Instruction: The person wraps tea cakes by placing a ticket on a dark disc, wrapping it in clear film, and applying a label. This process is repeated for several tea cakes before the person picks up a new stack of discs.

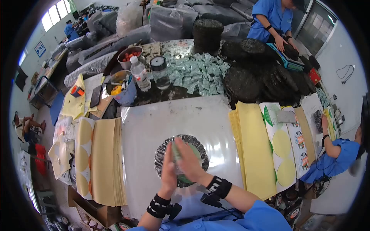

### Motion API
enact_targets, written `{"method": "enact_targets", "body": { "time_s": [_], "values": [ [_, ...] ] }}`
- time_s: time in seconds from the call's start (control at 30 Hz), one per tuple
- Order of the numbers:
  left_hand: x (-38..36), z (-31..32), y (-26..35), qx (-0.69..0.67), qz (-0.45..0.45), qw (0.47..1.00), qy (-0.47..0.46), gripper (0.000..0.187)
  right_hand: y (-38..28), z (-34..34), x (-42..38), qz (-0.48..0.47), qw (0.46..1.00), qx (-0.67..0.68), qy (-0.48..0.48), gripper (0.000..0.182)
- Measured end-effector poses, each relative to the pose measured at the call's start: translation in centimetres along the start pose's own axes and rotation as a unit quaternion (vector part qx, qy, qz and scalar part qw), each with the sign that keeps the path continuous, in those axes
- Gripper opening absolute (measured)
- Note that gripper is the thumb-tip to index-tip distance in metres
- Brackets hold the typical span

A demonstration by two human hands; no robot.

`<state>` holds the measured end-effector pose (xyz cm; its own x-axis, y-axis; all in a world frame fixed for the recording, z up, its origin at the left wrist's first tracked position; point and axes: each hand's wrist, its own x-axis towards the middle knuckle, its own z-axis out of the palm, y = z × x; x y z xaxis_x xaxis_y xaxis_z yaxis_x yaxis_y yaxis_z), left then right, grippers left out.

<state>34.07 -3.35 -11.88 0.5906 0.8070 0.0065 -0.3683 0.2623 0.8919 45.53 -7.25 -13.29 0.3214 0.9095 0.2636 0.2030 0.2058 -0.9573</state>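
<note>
A round, flat dark pack (204, 154) in shiny clear film lies on the smooth metal work surface (146, 127) right in front of me. A green and pale round label shows on its top, partly hidden by my hands. My left hand (168, 171) is on edge over the pack, its fingers stretched out and pointing away from me. Slanting in from the right, my right hand (189, 159) has its fingers straight and its palm turned toward the left one. Both hands overlap the label in this view, slightly blurred, with no object seen in their fingers.
Brown paper sheets (104, 161) flank the surface on the left, yellow sheets (252, 146) and round label strips (282, 150) on the right. Beyond stand a bottle (140, 75), a jar (159, 73), green sachets (200, 73) and dark round cakes (246, 82). Two co-workers in blue work at right.
</note>
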Motion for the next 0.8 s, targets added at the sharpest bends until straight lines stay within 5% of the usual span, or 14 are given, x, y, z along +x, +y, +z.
{"method": "enact_targets", "body": {
  "time_s": [0.03,0.07,0.17,0.23,0.3,0.37,0.4,0.5,0.57,0.63,0.7,0.77,0.8],
  "values": [
    [-0.1,-0.8,0.6,-0.175,0.010,0.984,0.003,0.067,-0.5,0.7,-0.2,-0.060,0.956,-0.281,-0.054,0.084],
    [-0.2,-1.6,0.9,-0.178,0.002,0.984,0.006,0.067,-0.7,1.3,-0.2,-0.073,0.937,-0.337,-0.061,0.086],
    [-0.8,-3.7,2.5,-0.014,0.018,0.996,0.082,0.056,-1.5,2.2,0.0,-0.036,0.895,-0.432,-0.099,0.086],
    [-1.2,-4.9,4.8,0.404,0.102,0.899,0.135,0.059,-1.6,2.9,0.0,-0.032,0.889,-0.448,-0.090,0.086],
    [-0.8,-8.3,3.3,0.472,0.099,0.867,0.123,0.055,-1.9,3.3,0.2,-0.020,0.859,-0.499,-0.113,0.086],
    [-0.6,-11.1,-0.4,0.616,0.046,0.785,0.044,0.051,-1.6,3.1,-0.1,-0.031,0.872,-0.481,-0.086,0.083],
    [0.0,-10.9,-0.8,0.536,0.037,0.842,0.050,0.048,-1.5,2.8,-0.2,-0.046,0.878,-0.468,-0.089,0.082],
    [-0.2,-9.8,-0.4,0.500,0.020,0.862,0.075,0.046,-0.8,1.0,-1.0,-0.099,0.896,-0.424,-0.092,0.078],
    [-0.1,-9.8,-0.3,0.487,0.013,0.869,0.090,0.045,-0.4,-1.1,-1.4,-0.099,0.956,-0.258,0.101,0.077],
    [-0.9,-10.3,-0.7,0.496,0.033,0.864,0.084,0.044,-1.6,-4.2,-3.2,0.003,0.935,-0.254,0.247,0.075],
    [-1.6,-11.3,-2.1,0.493,0.060,0.863,0.092,0.044,1.7,-6.0,-4.1,0.312,0.938,-0.038,0.149,0.078],
    [-2.5,-11.6,-1.4,0.406,0.010,0.912,0.055,0.043,0.0,-5.2,-4.2,0.254,0.959,-0.037,0.119,0.076],
    [-3.6,-12.1,0.2,0.461,0.060,0.883,0.063,0.044,-1.2,-4.4,-3.6,0.202,0.974,-0.039,0.100,0.074]
  ]
}}
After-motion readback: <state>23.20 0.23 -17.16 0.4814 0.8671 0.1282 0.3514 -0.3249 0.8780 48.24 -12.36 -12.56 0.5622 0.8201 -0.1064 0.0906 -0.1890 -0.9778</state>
